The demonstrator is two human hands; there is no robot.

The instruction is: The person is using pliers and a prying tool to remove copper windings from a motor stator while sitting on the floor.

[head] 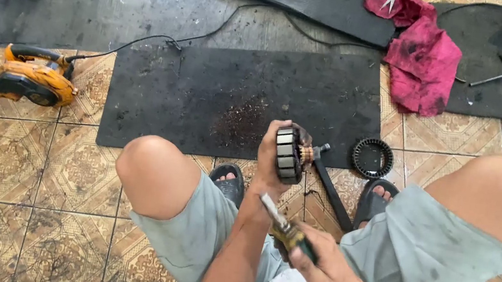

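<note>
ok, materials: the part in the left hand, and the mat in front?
Rotor: looks like metal, grey segmented faces, coppery windings at one end. Mat: likely rubber, matte black, flat, dusted with rusty debris. The left hand hides the rotor's far side.

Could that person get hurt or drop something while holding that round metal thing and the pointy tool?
Maybe. The left hand holds the rotor in the air above bare knees and sandaled feet, so a slip could land it on toes. The right hand grips a screwdriver whose tip lies close to the left wrist and might poke it. The blower's black cord trails over the floor and could trip someone.
</note>
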